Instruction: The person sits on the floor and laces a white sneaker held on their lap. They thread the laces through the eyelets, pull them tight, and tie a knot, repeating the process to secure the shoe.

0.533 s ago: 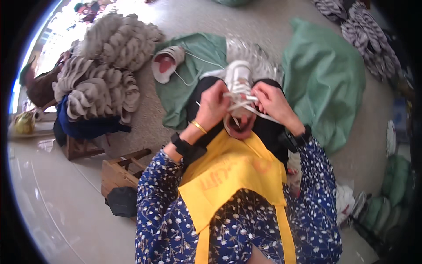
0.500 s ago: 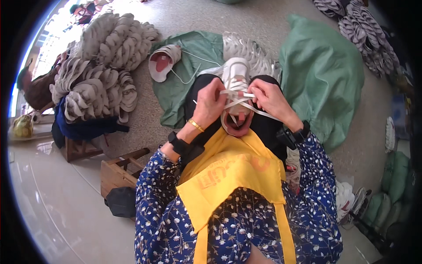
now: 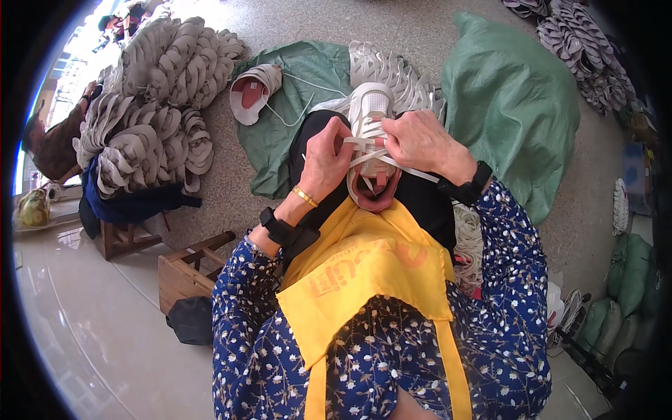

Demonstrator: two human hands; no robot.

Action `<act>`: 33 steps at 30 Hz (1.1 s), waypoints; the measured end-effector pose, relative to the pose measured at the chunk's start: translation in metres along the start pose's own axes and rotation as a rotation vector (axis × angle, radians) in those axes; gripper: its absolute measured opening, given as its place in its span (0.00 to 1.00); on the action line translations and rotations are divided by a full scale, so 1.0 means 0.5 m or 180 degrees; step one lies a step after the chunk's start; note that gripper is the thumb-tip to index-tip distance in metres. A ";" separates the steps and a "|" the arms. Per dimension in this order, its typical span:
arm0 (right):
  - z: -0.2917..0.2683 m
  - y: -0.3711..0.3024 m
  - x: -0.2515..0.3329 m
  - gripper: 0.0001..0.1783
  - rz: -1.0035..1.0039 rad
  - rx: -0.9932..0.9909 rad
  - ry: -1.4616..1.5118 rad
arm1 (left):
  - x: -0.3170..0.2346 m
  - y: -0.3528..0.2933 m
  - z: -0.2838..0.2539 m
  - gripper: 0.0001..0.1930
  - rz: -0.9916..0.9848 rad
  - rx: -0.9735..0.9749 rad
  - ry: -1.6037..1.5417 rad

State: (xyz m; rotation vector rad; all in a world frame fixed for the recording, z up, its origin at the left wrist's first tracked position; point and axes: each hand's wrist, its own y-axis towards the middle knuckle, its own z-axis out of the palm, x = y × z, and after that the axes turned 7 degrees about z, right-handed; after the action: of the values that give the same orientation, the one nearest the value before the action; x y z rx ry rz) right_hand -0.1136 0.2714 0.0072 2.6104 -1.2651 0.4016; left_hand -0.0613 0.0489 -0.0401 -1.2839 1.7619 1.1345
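A white and beige shoe upper (image 3: 372, 105) with a pinkish lining lies between my knees, its toe pointing away from me. White flat shoelace (image 3: 365, 143) runs across its eyelets, with a loose end trailing to the right. My left hand (image 3: 325, 162) pinches the lace at the left side of the upper. On the other side, my right hand (image 3: 424, 143) grips the lace close to the eyelets, its fingertips partly hidden behind the knuckles. A second shoe upper (image 3: 250, 98) with a red-pink lining and a long loose lace lies to the far left.
Green sacking (image 3: 269, 157) is spread ahead and left, and a bulging green sack (image 3: 507, 105) stands at the right. Bundled shoe parts (image 3: 168, 77) are heaped at the far left. A row of white uppers (image 3: 413, 91) lies beyond my knees. A wooden stool (image 3: 183, 280) sits at left.
My right hand has moved inward over the upper, its back turned more upward. The left hand still pinches the lace at its side. The view has shifted slightly.
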 end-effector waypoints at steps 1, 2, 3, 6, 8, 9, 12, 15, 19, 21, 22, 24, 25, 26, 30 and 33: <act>0.000 0.001 -0.004 0.12 0.0123 0.0246 0.0378 | -0.001 0.000 -0.001 0.05 -0.0018 0.0007 -0.0016; -0.001 0.003 -0.017 0.12 0.0248 0.0492 0.0754 | 0.000 -0.001 -0.001 0.05 -0.0021 -0.0001 -0.0041; -0.003 0.003 -0.033 0.13 0.0364 0.0743 0.1129 | 0.000 -0.002 -0.002 0.05 -0.0026 -0.0020 -0.0062; -0.007 -0.022 -0.081 0.10 0.0774 0.1329 0.2935 | 0.004 -0.002 -0.003 0.04 -0.0020 0.0076 0.0011; -0.007 -0.033 -0.078 0.08 0.1033 0.1448 0.3588 | 0.008 -0.002 -0.003 0.03 -0.0022 0.0122 0.0064; -0.004 -0.034 -0.078 0.09 0.1086 0.1450 0.3423 | 0.007 -0.001 -0.003 0.03 -0.0027 0.0118 0.0071; 0.010 -0.034 -0.081 0.12 0.0971 0.1202 0.2768 | 0.004 -0.001 -0.004 0.03 -0.0057 0.0124 0.0040; 0.025 -0.032 -0.088 0.13 0.0527 0.0605 0.1882 | 0.008 -0.002 -0.005 0.03 -0.0090 0.0165 -0.0012; 0.024 -0.034 -0.076 0.11 0.0447 0.0315 0.1284 | 0.008 -0.002 -0.004 0.03 -0.0141 0.0194 -0.0077; 0.015 -0.041 -0.066 0.10 0.0741 0.0392 0.1702 | 0.006 -0.002 -0.006 0.03 -0.0169 0.0184 -0.0083; -0.007 -0.049 -0.053 0.10 0.1067 0.0518 0.2183 | 0.007 -0.003 -0.007 0.03 -0.0184 0.0175 -0.0091; -0.014 -0.064 -0.056 0.08 0.1451 0.0534 0.2787 | 0.008 -0.003 -0.007 0.03 -0.0160 0.0141 -0.0082; -0.008 -0.075 -0.061 0.08 0.1513 0.0415 0.2842 | 0.006 -0.001 -0.005 0.03 -0.0141 0.0131 -0.0082; -0.001 -0.088 -0.063 0.08 0.1574 0.0295 0.2895 | 0.002 0.001 -0.002 0.04 -0.0077 0.0068 -0.0016; 0.013 -0.117 -0.050 0.16 0.1362 -0.0226 0.2555 | -0.016 0.006 -0.006 0.06 0.0063 0.0014 0.0361; -0.004 -0.125 -0.024 0.20 0.1350 -0.0337 0.2279 | -0.032 0.007 -0.013 0.07 -0.0011 0.0118 0.0446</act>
State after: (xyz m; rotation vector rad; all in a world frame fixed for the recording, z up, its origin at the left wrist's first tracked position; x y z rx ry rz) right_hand -0.0715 0.3188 0.0005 1.8063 -1.4729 1.1690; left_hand -0.0601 0.0494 -0.0227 -1.3725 1.8724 1.0267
